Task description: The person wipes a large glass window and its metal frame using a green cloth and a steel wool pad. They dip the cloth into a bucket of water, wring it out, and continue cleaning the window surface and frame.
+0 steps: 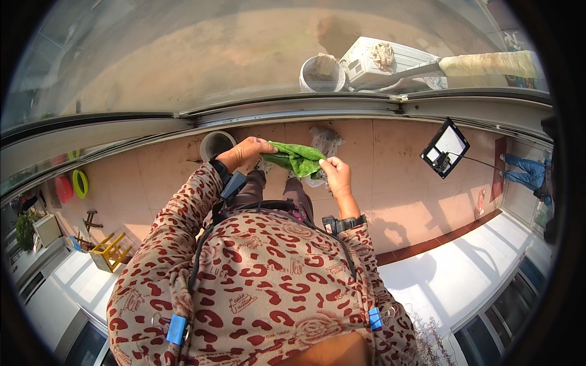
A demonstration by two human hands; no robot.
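A green cloth [300,158], bunched and partly folded, is held up in front of me between both hands. My left hand [247,152] pinches its left end between thumb and fingers. At the cloth's right end, my right hand [338,176] grips the edge, and a grey fuzzy strip hangs beside these fingers. Below the cloth a clear plastic bag [326,141] lies on the tiled floor. A white bucket [217,142] stands on the floor just beyond my left hand.
A window frame [293,112] with glass panes runs across ahead. Behind the glass are another bucket [322,75] and a white box [368,59]. A lamp-like panel [445,147] stands at the right, and a person's legs [524,171] show farther right. A yellow stool [110,251] is at the left.
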